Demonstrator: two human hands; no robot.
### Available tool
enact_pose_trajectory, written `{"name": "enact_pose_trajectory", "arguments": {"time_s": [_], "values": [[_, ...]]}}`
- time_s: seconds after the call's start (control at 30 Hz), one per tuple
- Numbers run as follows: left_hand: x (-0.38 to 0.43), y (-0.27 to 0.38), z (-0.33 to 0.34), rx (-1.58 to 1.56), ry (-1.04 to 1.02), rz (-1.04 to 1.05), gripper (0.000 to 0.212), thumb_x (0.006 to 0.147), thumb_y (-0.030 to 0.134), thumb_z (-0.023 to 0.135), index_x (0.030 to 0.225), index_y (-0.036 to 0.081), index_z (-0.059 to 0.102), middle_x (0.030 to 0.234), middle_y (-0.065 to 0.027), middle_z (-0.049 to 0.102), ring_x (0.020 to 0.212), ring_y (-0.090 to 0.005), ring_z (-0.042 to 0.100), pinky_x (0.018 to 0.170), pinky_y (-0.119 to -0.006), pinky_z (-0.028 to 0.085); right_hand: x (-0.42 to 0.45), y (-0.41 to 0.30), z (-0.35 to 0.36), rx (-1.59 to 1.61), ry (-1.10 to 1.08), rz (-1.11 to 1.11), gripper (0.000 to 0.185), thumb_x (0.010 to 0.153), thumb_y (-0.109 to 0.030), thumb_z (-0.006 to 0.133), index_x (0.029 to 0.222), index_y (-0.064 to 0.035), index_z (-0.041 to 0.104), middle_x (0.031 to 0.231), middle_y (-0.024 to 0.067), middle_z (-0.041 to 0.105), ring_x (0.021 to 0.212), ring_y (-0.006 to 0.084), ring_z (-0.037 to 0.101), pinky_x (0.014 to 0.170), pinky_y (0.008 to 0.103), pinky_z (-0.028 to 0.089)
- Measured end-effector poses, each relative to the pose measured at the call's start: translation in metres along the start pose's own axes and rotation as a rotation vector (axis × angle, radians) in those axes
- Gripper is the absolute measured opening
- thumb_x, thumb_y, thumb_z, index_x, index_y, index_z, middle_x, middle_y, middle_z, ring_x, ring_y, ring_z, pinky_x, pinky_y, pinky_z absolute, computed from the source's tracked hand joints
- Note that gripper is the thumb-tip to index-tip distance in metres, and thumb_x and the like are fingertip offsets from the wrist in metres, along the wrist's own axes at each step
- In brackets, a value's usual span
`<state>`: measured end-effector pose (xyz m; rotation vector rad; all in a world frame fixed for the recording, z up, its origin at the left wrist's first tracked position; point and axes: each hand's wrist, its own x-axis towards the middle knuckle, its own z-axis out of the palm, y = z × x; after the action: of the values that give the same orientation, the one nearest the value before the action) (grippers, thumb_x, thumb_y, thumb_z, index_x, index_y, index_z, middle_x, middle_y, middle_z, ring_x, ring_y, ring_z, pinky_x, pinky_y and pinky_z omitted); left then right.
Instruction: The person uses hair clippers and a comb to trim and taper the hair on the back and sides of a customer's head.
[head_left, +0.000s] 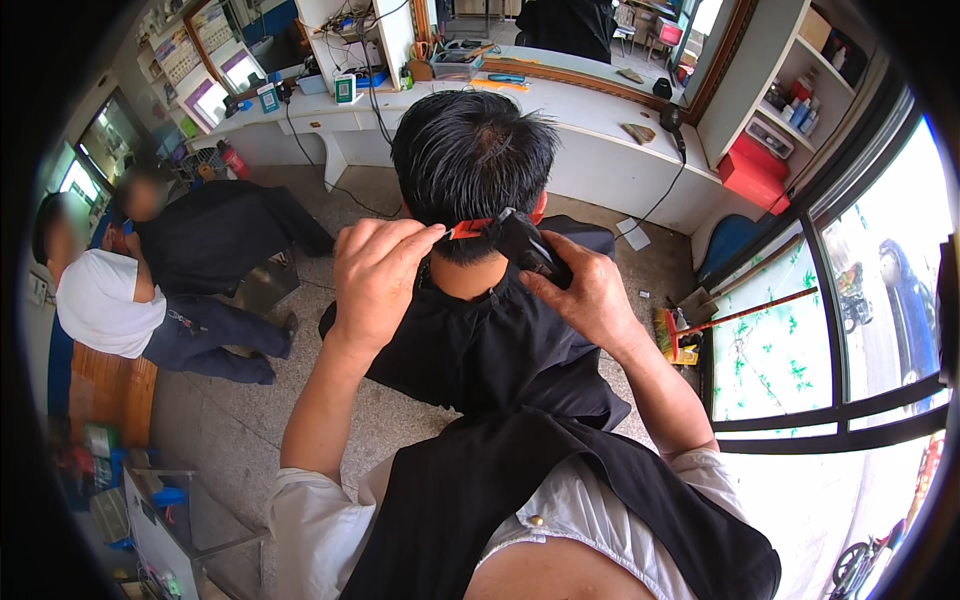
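Note:
Seated before me, with the back of the head turned my way, is a person with short dark hair. A black barber's cape drapes the shoulders. My left hand pinches the end of an orange-red comb, which lies flat across the hair low on the back of the head. In my right hand is a black hair clipper. Its head meets the comb's right part and hides some of it.
A white counter runs beneath a wood-framed mirror; a hair dryer hangs at its right. To the left, a person in a white shirt stands beside another seated under a black cape. A broom leans by the glass door.

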<state>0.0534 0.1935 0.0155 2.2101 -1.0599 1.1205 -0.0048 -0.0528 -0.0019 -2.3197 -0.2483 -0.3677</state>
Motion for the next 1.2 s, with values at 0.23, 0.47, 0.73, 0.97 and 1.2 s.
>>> {"name": "enact_pose_trajectory", "arguments": {"time_s": [0.23, 0.47, 0.73, 0.97, 1.2], "values": [[-0.001, -0.005, 0.0, -0.113, -0.195, -0.086, 0.031, 0.07, -0.003, 0.073, 0.099, 0.009, 0.073, 0.09, -0.003, 0.068, 0.081, -0.0216, 0.059, 0.074, -0.033, 0.046, -0.003, 0.009, -0.005, 0.096, 0.0, 0.015, 0.051, 0.082, -0.028, 0.073, 0.123, -0.0002, 0.059, 0.093, 0.0213, 0.069, 0.087, 0.0344, 0.069, 0.077, 0.0401, 0.053], [0.012, -0.005, -0.003, -0.088, -0.055, -0.085, 0.032, 0.07, -0.002, 0.075, 0.1, 0.009, 0.073, 0.089, -0.0041, 0.067, 0.08, -0.0228, 0.058, 0.075, -0.034, 0.047, 0.003, 0.041, -0.024, 0.092, -0.083, 0.287, 0.048, 0.083, -0.03, 0.074, 0.121, -0.0027, 0.063, 0.081, 0.0166, 0.069, 0.075, 0.0219, 0.068, 0.073, 0.036, 0.052], [0.021, -0.001, -0.006, -0.023, -0.058, 0.007, 0.032, 0.07, -0.001, 0.076, 0.1, 0.01, 0.073, 0.091, -0.0021, 0.068, 0.082, -0.0206, 0.059, 0.077, -0.033, 0.046, 0.011, -0.004, -0.023, -0.016, -0.036, 0.019, 0.051, 0.082, -0.03, 0.073, 0.122, -0.0009, 0.06, 0.093, 0.0209, 0.069, 0.088, 0.0351, 0.068, 0.078, 0.0408, 0.053], [0.018, -0.024, 0.001, -0.137, 0.12, 0.001, 0.033, 0.079, 0.0, 0.072, 0.111, 0.004, 0.069, 0.09, -0.0092, 0.067, 0.08, -0.0248, 0.062, 0.073, -0.035, 0.049, -0.001, -0.004, -0.002, -0.03, 0.014, -0.148, 0.056, 0.08, -0.025, 0.075, 0.127, 0.0002, 0.057, 0.101, 0.02, 0.068, 0.089, 0.0301, 0.069, 0.08, 0.037, 0.053], [-0.045, -0.072, 0.017, -0.434, -0.29, -0.152, 0.024, 0.083, 0.009, 0.071, 0.107, 0.007, 0.07, 0.08, -0.0103, 0.064, 0.073, -0.0266, 0.06, 0.067, -0.037, 0.049, -0.036, 0.039, 0.007, 0.695, 0.032, 0.434, 0.029, 0.09, -0.02, 0.069, 0.105, 0.0029, 0.06, 0.08, 0.0033, 0.062, 0.069, 0.0099, 0.058, 0.067, 0.0256, 0.048]]}}
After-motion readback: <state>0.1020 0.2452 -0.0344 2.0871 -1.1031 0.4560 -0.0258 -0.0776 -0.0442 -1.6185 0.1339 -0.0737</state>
